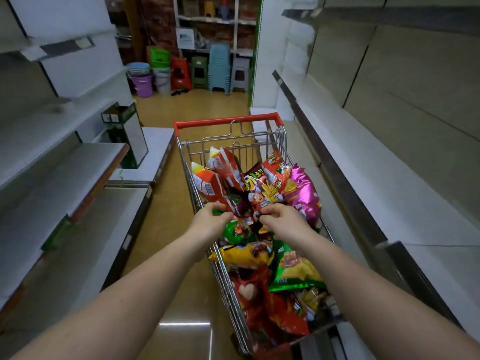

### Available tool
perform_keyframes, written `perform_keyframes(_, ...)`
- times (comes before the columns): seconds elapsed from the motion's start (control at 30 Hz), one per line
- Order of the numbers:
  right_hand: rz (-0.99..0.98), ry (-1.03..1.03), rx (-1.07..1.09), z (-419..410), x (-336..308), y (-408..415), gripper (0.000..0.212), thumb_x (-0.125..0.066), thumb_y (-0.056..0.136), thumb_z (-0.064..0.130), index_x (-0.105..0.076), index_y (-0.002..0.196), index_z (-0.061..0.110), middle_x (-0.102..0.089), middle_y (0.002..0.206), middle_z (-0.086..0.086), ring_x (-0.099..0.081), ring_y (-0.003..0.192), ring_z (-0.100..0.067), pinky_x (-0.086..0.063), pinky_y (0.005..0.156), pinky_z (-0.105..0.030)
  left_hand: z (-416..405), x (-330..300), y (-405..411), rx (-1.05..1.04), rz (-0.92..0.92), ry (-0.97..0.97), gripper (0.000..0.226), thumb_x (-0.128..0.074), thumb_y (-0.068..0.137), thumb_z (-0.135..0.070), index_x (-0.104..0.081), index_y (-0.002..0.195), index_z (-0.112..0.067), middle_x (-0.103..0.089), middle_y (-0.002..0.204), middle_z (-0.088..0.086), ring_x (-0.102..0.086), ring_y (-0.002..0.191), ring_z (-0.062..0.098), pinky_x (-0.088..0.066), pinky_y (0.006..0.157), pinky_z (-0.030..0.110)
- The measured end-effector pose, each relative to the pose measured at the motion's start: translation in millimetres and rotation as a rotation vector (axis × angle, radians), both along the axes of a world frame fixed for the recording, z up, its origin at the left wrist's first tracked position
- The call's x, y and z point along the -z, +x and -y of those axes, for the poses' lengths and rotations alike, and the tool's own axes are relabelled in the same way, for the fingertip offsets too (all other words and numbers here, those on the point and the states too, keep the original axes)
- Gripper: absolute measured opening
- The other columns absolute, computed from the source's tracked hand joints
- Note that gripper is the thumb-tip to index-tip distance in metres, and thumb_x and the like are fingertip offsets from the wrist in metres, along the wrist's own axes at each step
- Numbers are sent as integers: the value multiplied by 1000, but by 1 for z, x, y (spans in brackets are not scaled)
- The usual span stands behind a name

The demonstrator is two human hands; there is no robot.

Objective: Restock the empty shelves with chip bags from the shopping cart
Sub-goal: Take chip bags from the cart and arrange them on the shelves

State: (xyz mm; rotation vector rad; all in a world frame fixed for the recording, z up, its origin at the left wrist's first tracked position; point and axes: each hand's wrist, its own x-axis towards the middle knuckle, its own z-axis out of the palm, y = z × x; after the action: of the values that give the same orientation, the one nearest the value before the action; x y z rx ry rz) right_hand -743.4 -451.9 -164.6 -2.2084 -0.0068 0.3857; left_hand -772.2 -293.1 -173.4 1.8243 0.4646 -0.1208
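Note:
A wire shopping cart (pixel 235 122) with a red handle stands in the aisle, heaped with several chip bags. Both my hands reach into its middle. My left hand (pixel 211 220) pinches the edge of a dark red chip bag (pixel 242 211), a green bag (pixel 233 233) lying just below it. My right hand (pixel 281 219) curls its fingers on the other side of the same bag. Orange bags (pixel 207 184) lean at the cart's left, a pink bag (pixel 302 192) at its right, and yellow (pixel 245 254) and green bags (pixel 296 268) lie nearer me. Bare shelves run along both sides.
White shelves on the left (pixel 78 162) and on the right (pixel 389 183) flank the narrow tan floor. A green-and-white box (pixel 128 133) stands on a low left shelf. Stacked plastic stools (pixel 219 66) and buckets (pixel 144 84) fill the aisle's far end.

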Motion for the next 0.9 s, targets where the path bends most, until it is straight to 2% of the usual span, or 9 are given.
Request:
perform_keyframes(0.1,-12,40,-28,-2,10,54,34,-53,92,23,-55,125,15,-58,122,-6,-58,106,-24,-49,92,-38,-1,2,44,-3,3,35,36,-57,93,-26,-49,127,-17,-54,122,7,-56,105,23,-50,90,38)
perform_keyframes(0.23,-33,57,-95,-13,21,130,34,-53,92,24,-55,124,16,-60,108,-6,-59,95,-22,-49,84,-38,-4,3,106,-76,10,9,37,-56,94,-22,-48,128,-13,-58,114,7,-59,92,18,-50,73,27)
perform_keyframes(0.33,-59,35,-154,-23,29,176,37,-52,93,22,-51,128,14,-56,92,0,-56,80,-20,-46,71,-35,-6,4,146,-130,-18,-10,38,-55,94,-24,-46,129,-13,-55,118,6,-56,97,20,-48,69,26)
perform_keyframes(0.4,-62,7,-174,-30,35,201,40,-51,93,23,-48,132,15,-57,98,-1,-58,86,-21,-44,71,-34,-10,6,170,-160,-22,5,42,-55,94,-25,-43,133,-14,-53,122,8,-53,98,20,-44,68,26)
perform_keyframes(0.5,-67,-3,-199,-44,43,229,48,-51,92,21,-41,138,15,-61,103,-2,-58,88,-20,-48,83,-36,-18,10,201,-207,-30,40,51,-56,93,-29,-37,139,-19,-52,120,4,-52,99,21,-45,85,35)
perform_keyframes(0.6,-40,-25,-224,-56,51,252,54,-54,92,23,-34,142,16,-56,129,-6,-53,90,-16,-42,78,-28,-26,15,231,-211,-26,98,59,-54,93,-33,-28,145,-25,-50,125,4,-53,104,24,-46,95,39)
perform_keyframes(0.7,-22,-25,-221,-64,61,271,60,-58,90,24,-31,143,18,-51,134,-6,-53,104,-19,-38,77,-24,-30,21,254,-183,-29,143,60,-56,91,-36,-29,145,-31,-44,139,8,-51,115,29,-45,99,43)
perform_keyframes(0.8,-36,-15,-255,-69,75,279,68,-66,85,26,-31,143,18,-50,134,-5,-51,118,-23,-37,83,-25,-28,28,266,-134,-74,139,50,-56,91,-38,-40,139,-29,-47,135,8,-50,116,29,-45,98,41)
perform_keyframes(0.9,-60,-1,-270,-75,92,281,79,-72,77,36,-30,143,21,-48,136,-5,-48,122,-25,-41,95,-31,-28,36,269,-129,-104,108,29,-57,91,-39,-49,114,-24,-53,121,7,-53,114,33,-44,97,42)
